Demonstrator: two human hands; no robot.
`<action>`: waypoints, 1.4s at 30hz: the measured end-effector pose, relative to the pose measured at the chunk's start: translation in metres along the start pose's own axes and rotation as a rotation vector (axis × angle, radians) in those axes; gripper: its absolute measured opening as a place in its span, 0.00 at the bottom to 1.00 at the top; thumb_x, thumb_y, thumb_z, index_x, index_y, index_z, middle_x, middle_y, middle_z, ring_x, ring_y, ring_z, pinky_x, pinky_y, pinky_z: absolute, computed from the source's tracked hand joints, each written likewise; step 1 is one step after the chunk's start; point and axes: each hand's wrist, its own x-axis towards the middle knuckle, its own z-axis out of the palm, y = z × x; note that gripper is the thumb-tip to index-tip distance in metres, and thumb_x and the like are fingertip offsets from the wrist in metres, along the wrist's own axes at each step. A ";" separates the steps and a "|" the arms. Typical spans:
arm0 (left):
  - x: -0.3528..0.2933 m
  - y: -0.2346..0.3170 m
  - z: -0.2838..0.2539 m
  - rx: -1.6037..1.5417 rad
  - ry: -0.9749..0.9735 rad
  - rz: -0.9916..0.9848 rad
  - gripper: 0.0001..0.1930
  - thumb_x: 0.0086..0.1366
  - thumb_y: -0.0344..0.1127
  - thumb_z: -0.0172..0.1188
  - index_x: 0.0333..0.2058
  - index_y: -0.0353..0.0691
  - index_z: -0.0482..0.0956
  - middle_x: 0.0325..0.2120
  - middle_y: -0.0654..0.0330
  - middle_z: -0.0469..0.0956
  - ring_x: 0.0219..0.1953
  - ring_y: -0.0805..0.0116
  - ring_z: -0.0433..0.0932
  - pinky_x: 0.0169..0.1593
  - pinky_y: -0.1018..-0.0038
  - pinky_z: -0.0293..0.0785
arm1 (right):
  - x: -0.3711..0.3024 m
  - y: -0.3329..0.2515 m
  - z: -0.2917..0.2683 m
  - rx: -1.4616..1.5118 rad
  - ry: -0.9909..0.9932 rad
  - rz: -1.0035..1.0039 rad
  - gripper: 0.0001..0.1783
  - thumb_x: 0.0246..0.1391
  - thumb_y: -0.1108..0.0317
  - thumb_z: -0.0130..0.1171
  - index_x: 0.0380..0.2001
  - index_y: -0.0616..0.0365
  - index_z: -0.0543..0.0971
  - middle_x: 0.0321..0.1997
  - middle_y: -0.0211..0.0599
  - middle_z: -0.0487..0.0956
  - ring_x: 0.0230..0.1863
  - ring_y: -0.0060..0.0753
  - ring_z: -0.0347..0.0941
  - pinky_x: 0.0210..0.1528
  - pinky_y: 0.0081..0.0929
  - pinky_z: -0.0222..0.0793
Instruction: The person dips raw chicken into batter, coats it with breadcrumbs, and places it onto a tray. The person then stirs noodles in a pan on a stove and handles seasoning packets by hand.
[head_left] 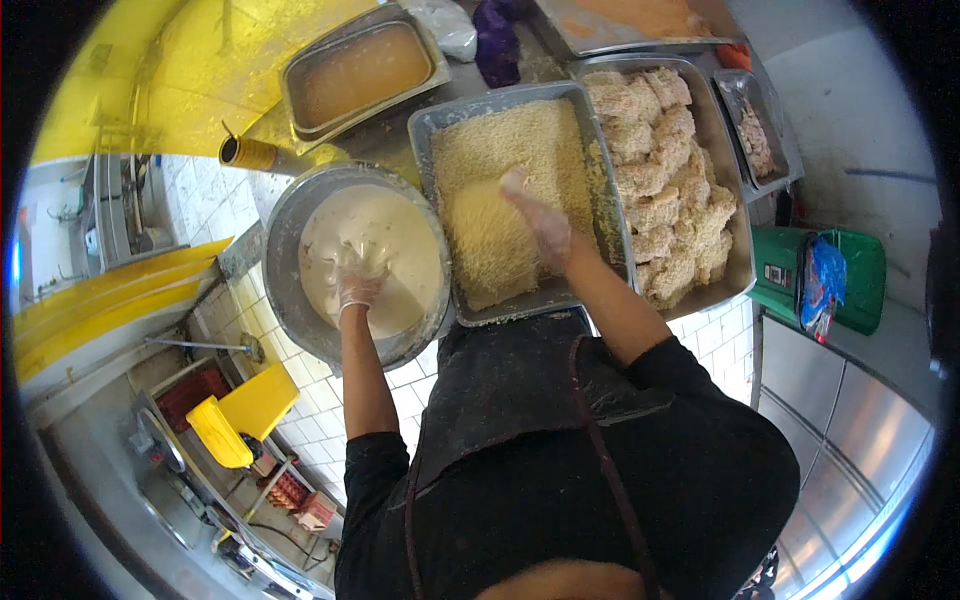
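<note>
My left hand [357, 284], in a clear glove, dips into pale, runny batter [405, 245] in a round grey tub [280, 270]. Its fingers look spread, though their tips are coated or sunk in the liquid. To the right stands a grey rectangular tray [466, 318] of yellowish breadcrumbs [545, 130]. My right hand [541, 222], also gloved, is over the crumbs with its fingers stretched out and nothing visible in its grasp. Beside it, a blurred mound of crumbs [490, 230] appears to be in motion. Whether anything lies under the mound is hidden.
A metal tray [742, 262] of breaded pieces [660, 180] adjoins the crumbs on the right. Beyond it sit a small metal pan [778, 178] and a green bin [865, 285]. A pan of orange-brown liquid [365, 70] stands at the back left, near a yellow cylinder [248, 153].
</note>
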 end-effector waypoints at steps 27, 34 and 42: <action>-0.039 0.113 -0.061 -0.666 -0.462 0.033 0.20 0.66 0.49 0.44 0.44 0.39 0.74 0.43 0.46 0.74 0.49 0.48 0.71 0.52 0.62 0.66 | -0.004 0.017 -0.027 -0.414 -0.379 -0.059 0.23 0.42 0.53 0.67 0.41 0.52 0.79 0.40 0.38 0.81 0.44 0.37 0.76 0.47 0.33 0.71; -0.033 0.118 -0.072 -0.592 -0.440 0.110 0.21 0.66 0.49 0.44 0.47 0.40 0.73 0.44 0.46 0.74 0.49 0.46 0.71 0.52 0.61 0.67 | -0.020 0.016 -0.034 -0.947 0.016 0.135 0.33 0.47 0.45 0.58 0.51 0.56 0.74 0.46 0.53 0.76 0.50 0.50 0.72 0.53 0.36 0.65; -0.037 0.110 -0.064 -0.578 -0.375 0.216 0.21 0.65 0.50 0.45 0.48 0.41 0.72 0.44 0.46 0.75 0.48 0.47 0.72 0.51 0.61 0.67 | 0.066 0.177 0.032 -0.209 -0.087 -0.596 0.33 0.58 0.43 0.47 0.52 0.63 0.72 0.54 0.41 0.74 0.49 0.37 0.72 0.56 0.32 0.62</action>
